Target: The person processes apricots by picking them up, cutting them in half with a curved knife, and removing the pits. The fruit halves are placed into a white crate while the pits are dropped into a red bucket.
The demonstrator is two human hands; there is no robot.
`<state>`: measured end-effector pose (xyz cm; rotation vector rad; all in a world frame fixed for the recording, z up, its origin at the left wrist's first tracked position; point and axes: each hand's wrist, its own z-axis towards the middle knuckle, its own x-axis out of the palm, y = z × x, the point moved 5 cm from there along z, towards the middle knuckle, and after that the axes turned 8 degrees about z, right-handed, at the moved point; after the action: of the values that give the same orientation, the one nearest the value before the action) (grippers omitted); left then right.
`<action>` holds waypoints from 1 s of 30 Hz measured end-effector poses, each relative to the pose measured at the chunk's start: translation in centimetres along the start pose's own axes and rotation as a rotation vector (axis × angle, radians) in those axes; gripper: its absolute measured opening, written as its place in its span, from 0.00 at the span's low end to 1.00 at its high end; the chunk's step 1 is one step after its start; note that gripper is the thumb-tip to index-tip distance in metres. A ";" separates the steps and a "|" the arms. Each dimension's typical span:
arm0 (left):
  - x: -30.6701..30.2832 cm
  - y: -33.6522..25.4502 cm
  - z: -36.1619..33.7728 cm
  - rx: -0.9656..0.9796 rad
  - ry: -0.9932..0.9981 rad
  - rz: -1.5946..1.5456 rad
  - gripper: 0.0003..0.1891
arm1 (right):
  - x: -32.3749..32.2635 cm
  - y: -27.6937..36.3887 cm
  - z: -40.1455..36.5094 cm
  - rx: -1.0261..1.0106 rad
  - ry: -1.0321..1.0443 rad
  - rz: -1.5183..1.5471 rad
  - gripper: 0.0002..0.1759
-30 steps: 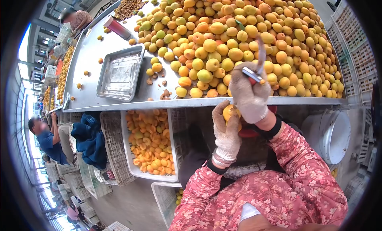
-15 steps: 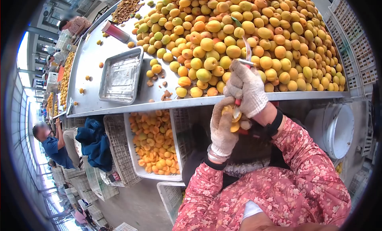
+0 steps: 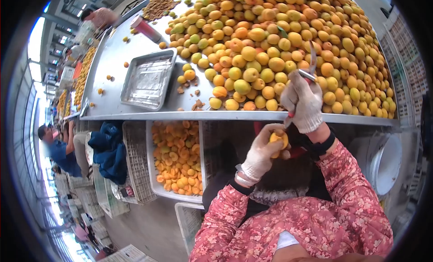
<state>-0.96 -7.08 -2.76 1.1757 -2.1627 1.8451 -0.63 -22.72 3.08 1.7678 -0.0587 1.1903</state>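
Note:
My left hand (image 3: 261, 154), in a pale knitted glove, is closed around an apricot (image 3: 278, 140) below the table's front edge. My right hand (image 3: 305, 102), gloved too, grips a pruning tool with red handles (image 3: 292, 114) and a curved metal blade (image 3: 312, 54). The tool's lower end is close above the apricot; whether they touch is unclear. Behind my right hand, a large heap of whole apricots (image 3: 252, 54) covers much of the metal table (image 3: 108, 90). A white crate of halved apricots (image 3: 178, 158) stands below the table, left of my hands.
On the table are a metal tray (image 3: 149, 79), a red cylinder (image 3: 145, 28) and a pile of pits (image 3: 162, 5). A white bucket (image 3: 387, 165) stands at the right. Dark blue cloth (image 3: 107, 151) lies over crates at left. Other people (image 3: 63, 149) are farther left.
Both hands have moved right in the view, and my right hand has drawn back from the left. The fruit and tool have separated somewhat. The camera view has shifted slightly.

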 end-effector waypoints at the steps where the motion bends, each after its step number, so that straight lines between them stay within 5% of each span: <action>1: -0.1 0.2 -0.2 -0.027 -0.038 -0.015 0.15 | -0.2 0.0 -0.3 0.013 -0.001 -0.030 0.07; 5: -1.2 0.9 -0.5 -0.187 -0.185 0.083 0.11 | -0.7 -0.6 -0.9 0.021 0.007 -0.108 0.05; 9: -2.4 1.9 0.3 -0.122 -0.157 0.128 0.12 | -0.8 -0.9 -1.2 -0.024 0.068 -0.186 0.04; 11: -1.9 0.7 0.7 0.111 -0.156 0.492 0.12 | -0.9 -0.7 -1.3 -0.044 0.101 -0.226 0.05; 15: -2.8 -2.8 -1.7 -0.106 -0.073 0.895 0.10 | -1.1 -0.4 -0.8 -0.033 0.057 -0.252 0.07; 19: -9.7 -9.4 -6.9 -0.078 -0.467 1.185 0.09 | -0.9 0.2 -0.8 -0.014 0.063 -0.244 0.07; 21: -13.8 -12.2 -9.6 0.203 -0.662 1.793 0.08 | -0.8 0.1 -0.7 0.019 0.075 -0.238 0.07; 22: -14.4 -13.7 -10.6 0.187 -0.794 2.013 0.08 | -0.7 0.2 -0.6 0.016 0.074 -0.230 0.07; 24: -14.4 -16.1 -11.2 0.241 -1.007 1.867 0.10 | -0.7 -0.1 -0.6 0.063 0.066 -0.277 0.07; 27: -13.1 -17.7 -7.1 0.248 -0.893 1.532 0.13 | -0.8 -0.1 -0.4 0.074 0.087 -0.314 0.06; 30: -12.4 -16.4 -0.5 0.158 -0.757 1.584 0.19 | -0.8 0.0 -0.2 0.090 0.080 -0.333 0.05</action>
<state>17.04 -0.29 4.56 -0.2619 -4.1137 1.9687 -1.23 -22.95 2.49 1.7241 0.3289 1.0304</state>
